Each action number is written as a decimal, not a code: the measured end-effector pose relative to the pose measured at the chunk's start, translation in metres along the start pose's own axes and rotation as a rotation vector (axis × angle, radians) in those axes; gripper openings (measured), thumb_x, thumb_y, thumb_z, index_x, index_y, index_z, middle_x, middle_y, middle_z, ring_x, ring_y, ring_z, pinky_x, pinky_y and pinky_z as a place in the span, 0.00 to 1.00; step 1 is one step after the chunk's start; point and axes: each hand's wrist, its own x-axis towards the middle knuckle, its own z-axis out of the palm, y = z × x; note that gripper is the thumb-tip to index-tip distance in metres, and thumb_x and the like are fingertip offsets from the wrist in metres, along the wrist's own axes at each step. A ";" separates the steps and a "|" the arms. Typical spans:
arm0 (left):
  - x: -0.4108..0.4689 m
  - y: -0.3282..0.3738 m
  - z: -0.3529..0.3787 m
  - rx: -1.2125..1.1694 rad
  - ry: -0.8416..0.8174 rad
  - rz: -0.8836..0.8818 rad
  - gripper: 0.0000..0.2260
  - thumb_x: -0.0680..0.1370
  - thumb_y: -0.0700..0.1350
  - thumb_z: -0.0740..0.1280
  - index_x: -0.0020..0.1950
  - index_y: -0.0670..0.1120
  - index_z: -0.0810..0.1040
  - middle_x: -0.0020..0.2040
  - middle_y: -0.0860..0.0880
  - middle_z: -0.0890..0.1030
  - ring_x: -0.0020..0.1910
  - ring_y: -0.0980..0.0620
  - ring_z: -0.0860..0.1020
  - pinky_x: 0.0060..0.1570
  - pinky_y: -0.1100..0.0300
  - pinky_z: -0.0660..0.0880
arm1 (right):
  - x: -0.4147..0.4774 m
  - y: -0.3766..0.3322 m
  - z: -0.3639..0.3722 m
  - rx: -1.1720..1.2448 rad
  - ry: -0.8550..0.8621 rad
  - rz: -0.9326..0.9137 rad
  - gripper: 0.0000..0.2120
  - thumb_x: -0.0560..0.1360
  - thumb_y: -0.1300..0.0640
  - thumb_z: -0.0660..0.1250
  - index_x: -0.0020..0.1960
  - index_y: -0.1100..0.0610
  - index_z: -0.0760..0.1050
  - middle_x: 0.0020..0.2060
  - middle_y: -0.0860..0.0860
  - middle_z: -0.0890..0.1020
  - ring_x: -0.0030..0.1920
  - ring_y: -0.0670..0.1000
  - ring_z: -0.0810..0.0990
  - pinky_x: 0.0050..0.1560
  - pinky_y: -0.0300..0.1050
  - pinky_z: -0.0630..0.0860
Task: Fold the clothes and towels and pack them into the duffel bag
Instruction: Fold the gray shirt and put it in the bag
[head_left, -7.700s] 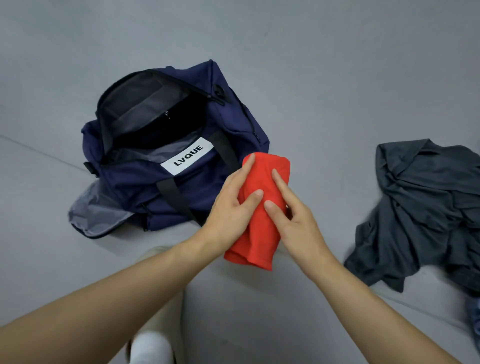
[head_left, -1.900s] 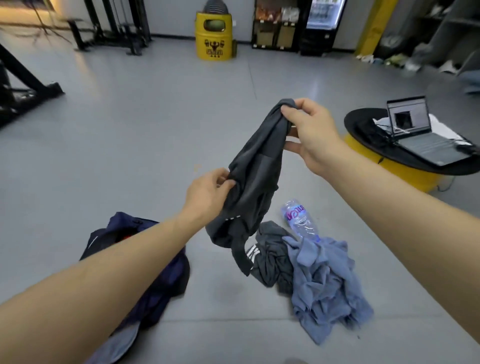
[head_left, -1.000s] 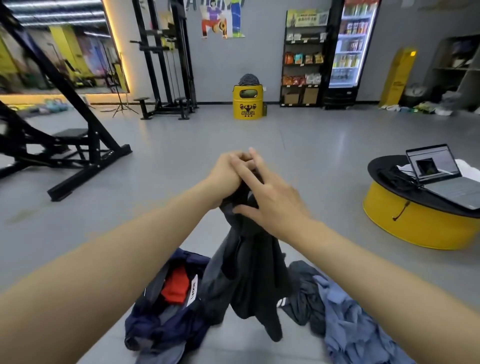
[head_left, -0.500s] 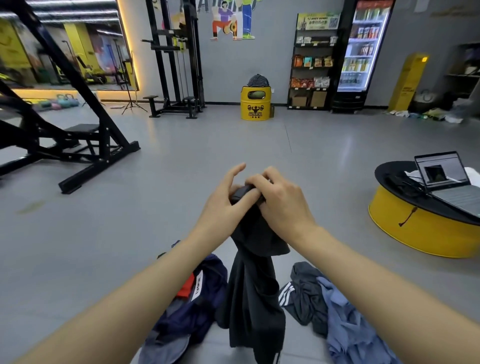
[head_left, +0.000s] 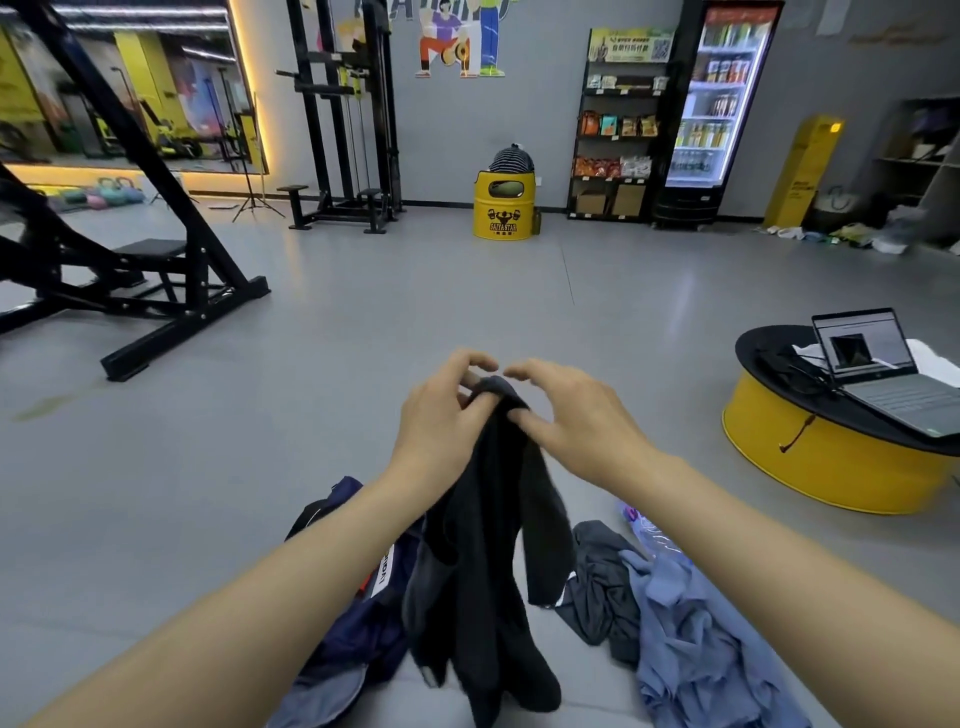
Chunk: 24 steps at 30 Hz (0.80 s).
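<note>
Two hands meet atop a hanging dark garment (head_left: 483, 545) — left hand (head_left: 441, 415) fingers pinch it, right hand (head_left: 576, 421) fingers loose, thumb touching — beside the duffel bag (head_left: 358, 634).

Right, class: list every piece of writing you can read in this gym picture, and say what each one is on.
"SAIYASTAR": on the yellow drum.
"LVQU": white label on the navy duffel bag, the rest hidden behind the left forearm.
"自助扫码付款": sign above the snack shelf, barely legible.
Too small or blurred: laptop screen, drinks fridge header, water bottle label.
</note>
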 end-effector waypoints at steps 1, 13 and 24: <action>0.002 0.004 0.002 0.009 -0.013 0.012 0.11 0.78 0.43 0.68 0.53 0.60 0.73 0.42 0.59 0.82 0.38 0.59 0.80 0.39 0.62 0.72 | -0.001 -0.003 0.001 0.039 -0.017 -0.005 0.23 0.78 0.51 0.67 0.71 0.45 0.68 0.62 0.43 0.80 0.61 0.48 0.78 0.60 0.48 0.74; -0.022 -0.014 0.005 0.046 -0.117 0.025 0.27 0.81 0.43 0.63 0.76 0.63 0.62 0.39 0.54 0.81 0.34 0.59 0.74 0.43 0.61 0.72 | -0.019 -0.005 0.012 0.059 0.064 -0.097 0.15 0.79 0.55 0.63 0.62 0.44 0.79 0.52 0.40 0.85 0.52 0.48 0.83 0.50 0.50 0.79; -0.070 -0.101 0.003 0.223 -0.274 -0.284 0.04 0.76 0.50 0.67 0.47 0.61 0.79 0.42 0.58 0.84 0.45 0.57 0.81 0.53 0.49 0.77 | -0.020 0.037 -0.004 0.207 0.160 0.227 0.08 0.80 0.59 0.62 0.50 0.47 0.75 0.44 0.45 0.81 0.46 0.51 0.76 0.45 0.45 0.67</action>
